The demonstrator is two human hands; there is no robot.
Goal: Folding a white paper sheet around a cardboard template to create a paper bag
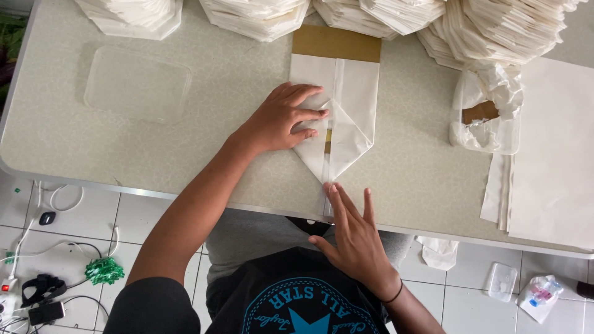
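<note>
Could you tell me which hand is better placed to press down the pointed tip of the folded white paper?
The right hand: its fingertips already reach the tip of the folded paper at the table edge, while the left hand lies flat higher up, pinning the fold.

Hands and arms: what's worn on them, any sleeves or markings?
Both forearms are bare, no gloves or rings visible. The left hand has nothing on it; a dark short sleeve shows at the upper arm. The right hand has a thin dark band round the wrist.
</note>
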